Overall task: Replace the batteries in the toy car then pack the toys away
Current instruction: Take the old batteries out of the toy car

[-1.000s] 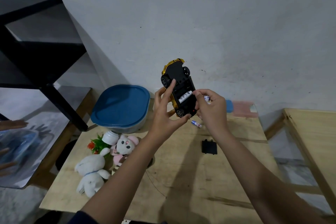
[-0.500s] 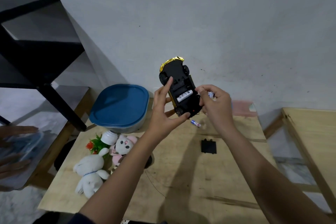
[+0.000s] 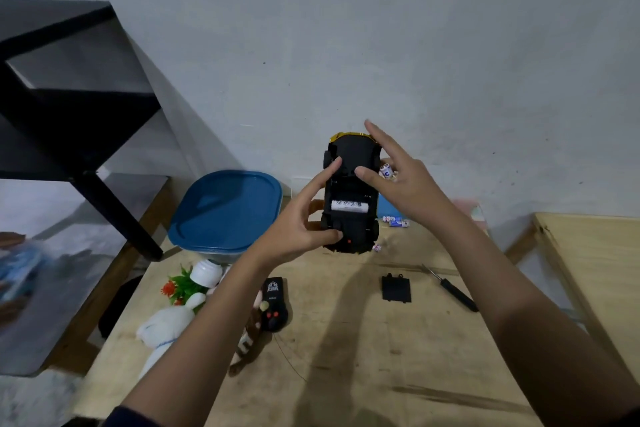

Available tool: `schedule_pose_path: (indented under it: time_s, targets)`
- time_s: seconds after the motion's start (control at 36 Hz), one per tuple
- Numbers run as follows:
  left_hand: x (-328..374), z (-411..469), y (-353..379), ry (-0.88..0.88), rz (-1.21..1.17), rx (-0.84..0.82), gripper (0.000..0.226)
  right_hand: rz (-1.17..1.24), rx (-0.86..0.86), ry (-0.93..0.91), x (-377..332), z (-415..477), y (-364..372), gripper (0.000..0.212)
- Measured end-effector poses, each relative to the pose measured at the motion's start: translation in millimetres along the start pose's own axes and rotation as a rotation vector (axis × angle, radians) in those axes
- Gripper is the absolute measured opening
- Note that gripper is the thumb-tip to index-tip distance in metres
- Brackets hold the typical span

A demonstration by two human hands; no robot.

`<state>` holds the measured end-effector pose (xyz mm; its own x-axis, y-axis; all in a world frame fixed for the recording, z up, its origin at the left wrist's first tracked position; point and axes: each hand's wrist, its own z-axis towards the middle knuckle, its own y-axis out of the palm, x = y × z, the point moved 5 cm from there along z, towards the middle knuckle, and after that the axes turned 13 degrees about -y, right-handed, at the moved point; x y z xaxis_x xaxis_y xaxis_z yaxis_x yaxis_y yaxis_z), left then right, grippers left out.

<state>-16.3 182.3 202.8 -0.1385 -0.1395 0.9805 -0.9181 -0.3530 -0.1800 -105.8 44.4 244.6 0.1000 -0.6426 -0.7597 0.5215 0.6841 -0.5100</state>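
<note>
The table (image 3: 346,374) is carrying everything else, and taking the car as the clock's centre, the blue-lidded tub (image 3: 225,208) is sitting at 9 o'clock. The car (image 3: 349,184) is being held in the air above the table's far edge, belly toward the camera and nose at 12 o'clock. The left hand (image 3: 294,232) is gripping it from 8 o'clock, thumb pressing the tail end, forefinger stretching up along the chassis, the other fingers curling behind the body. The right hand (image 3: 405,191) is coming in from 3 o'clock with forefinger pointing up and thumb touching the chassis, while a held battery (image 3: 387,172) is showing among its tucked outer fingers; exactly which fingers are trapping it I cannot tell. The remote (image 3: 275,302) is lying at 7 o'clock, the screwdriver (image 3: 453,291) at 4 o'clock, the cover (image 3: 396,288) at 5 o'clock. A fitted battery (image 3: 349,207) is lying across the open bay, and loose batteries (image 3: 396,221) are resting just beside the car at 4 o'clock. The car is looking like light, stiff, smooth plastic, so gripping the flanks between the wheels is probably safest; the batteries are likely being small, dense and prone to rolling, best pinched at mid-length.
</note>
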Motion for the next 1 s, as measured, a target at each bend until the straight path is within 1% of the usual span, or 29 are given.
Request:
schedule_pose_path:
  time_s: [0.08,0.17,0.28,0.39,0.47,0.56,0.69,1.0]
  targets:
    - [-2,0,1,-0.003,-0.021,0.010,0.091,0.058,0.019,0.002,1,1,0,0.053]
    - [-1,0,3,0.013,-0.013,0.102,0.088,0.067,0.081,-0.021,1,0,-1,0.047]
    - [2,2,10,-0.017,0.023,0.232,0.088,0.035,0.137,-0.029,1,-1,-3,0.047]
    - [3,10,17,-0.074,0.130,0.258,0.092,-0.053,0.163,-0.055,0,-3,-4,0.048]
    - [4,16,22,-0.081,0.196,0.289,0.094,-0.096,0.180,-0.056,3,-5,-6,0.048]
    - [3,20,28,-0.080,0.228,0.310,0.091,-0.103,0.177,-0.047,5,-7,-7,0.047]
    - [1,22,34,-0.094,0.261,0.346,0.093,-0.101,0.148,-0.039,9,-12,-7,0.047]
    - [0,20,45,-0.144,0.404,0.490,0.095,-0.074,0.095,-0.016,17,-16,-1,0.050]
